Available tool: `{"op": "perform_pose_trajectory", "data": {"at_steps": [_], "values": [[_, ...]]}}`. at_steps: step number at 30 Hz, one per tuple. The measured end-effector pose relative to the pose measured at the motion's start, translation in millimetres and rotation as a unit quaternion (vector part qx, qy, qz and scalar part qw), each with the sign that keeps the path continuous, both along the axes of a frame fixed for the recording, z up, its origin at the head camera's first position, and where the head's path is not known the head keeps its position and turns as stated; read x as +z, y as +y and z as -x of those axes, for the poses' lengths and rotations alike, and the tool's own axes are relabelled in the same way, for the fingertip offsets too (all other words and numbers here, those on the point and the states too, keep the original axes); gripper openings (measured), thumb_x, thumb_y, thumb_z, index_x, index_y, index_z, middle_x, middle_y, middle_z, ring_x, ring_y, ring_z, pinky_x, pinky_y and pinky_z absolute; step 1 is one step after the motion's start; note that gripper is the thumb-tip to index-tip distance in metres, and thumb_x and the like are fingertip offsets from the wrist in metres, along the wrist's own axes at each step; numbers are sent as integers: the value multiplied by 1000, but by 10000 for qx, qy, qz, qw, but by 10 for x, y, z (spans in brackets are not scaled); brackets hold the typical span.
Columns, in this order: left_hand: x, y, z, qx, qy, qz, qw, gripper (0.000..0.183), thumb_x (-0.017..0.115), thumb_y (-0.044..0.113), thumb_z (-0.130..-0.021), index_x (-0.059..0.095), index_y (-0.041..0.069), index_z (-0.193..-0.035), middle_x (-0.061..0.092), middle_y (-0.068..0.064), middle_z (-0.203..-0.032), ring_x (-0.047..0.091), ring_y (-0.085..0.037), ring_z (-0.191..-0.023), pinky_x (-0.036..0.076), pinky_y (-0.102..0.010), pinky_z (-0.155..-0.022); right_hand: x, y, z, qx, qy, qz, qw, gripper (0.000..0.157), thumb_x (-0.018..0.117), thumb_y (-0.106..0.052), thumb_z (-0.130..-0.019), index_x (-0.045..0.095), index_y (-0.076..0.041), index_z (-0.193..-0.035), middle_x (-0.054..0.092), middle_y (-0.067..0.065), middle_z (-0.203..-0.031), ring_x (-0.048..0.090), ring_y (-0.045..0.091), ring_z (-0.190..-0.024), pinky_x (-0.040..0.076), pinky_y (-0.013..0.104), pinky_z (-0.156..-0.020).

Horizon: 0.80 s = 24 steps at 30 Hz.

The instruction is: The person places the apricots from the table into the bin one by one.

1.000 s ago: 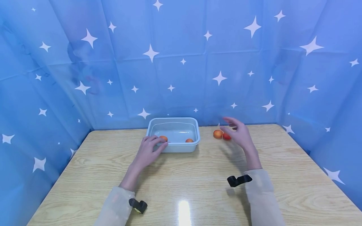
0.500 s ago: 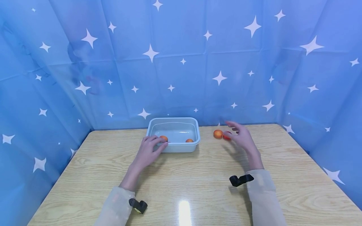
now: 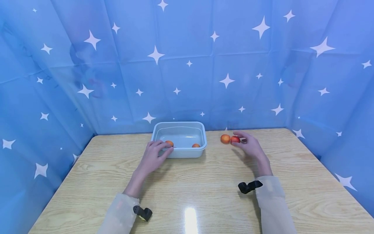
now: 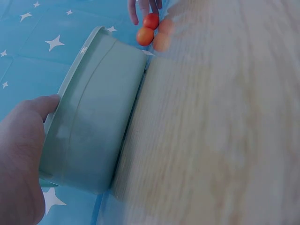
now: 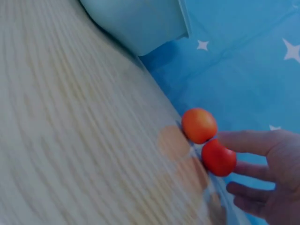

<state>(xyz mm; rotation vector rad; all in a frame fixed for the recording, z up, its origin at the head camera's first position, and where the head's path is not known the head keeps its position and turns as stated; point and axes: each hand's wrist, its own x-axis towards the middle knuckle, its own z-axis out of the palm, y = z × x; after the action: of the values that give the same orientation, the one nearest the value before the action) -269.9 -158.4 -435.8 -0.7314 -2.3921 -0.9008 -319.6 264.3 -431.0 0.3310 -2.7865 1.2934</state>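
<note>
My left hand (image 3: 152, 157) grips the near left rim of a pale blue-green plastic tub (image 3: 182, 153), its thumb on the outer side in the left wrist view. Inside the tub, the tops of two round orange fruits (image 3: 195, 145) show over the front rim. My right hand (image 3: 249, 145) straddles a round red fruit (image 5: 219, 158), with the thumb on the near side and fingers on the far side. In the left wrist view, a finger stands slightly apart from the red fruit. A round orange fruit (image 5: 199, 125) sits against it on the table.
The wood-grain table (image 3: 175, 191) ends at a blue curtain (image 3: 187, 71) with white stars, close behind the tub and fruits. Black wrist cameras (image 3: 250, 187) sit on both sleeves. A bright reflection lies on the front of the table.
My right hand has come down from above the fruits, moving slightly right, and its fingers now straddle the red one. The left hand and the tub have stayed in place.
</note>
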Motion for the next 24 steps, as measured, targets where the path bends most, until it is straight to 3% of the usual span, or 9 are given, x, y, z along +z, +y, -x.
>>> {"op": "perform_pose_trajectory", "data": {"at_steps": [8,16,24], "values": [[-3,2,-4,18,-21,-1,10000,19,69,28,-97,77,13,-106,67,0,-95,62,-22,-91,37,-49,-98,-106,44,49,12,68,9,10000,52,69,-13,-97,51,1,-143,53,31,-138,56,47,-118,44,57,-99],[-7,-3,-3,23,-48,-16,10000,19,69,28,-97,77,13,-106,67,0,-96,62,-21,-92,37,-48,-97,-124,49,38,-380,-155,-75,9991,50,68,-12,-97,51,0,-142,54,32,-133,56,47,-117,45,57,-97],[-6,-6,0,23,-13,6,10000,18,69,27,-97,77,13,-105,67,0,-95,62,-22,-91,37,-48,-96,-132,34,14,-544,31,-8,9985,47,68,-10,-96,53,1,-139,57,33,-128,57,47,-115,45,58,-98]]}}
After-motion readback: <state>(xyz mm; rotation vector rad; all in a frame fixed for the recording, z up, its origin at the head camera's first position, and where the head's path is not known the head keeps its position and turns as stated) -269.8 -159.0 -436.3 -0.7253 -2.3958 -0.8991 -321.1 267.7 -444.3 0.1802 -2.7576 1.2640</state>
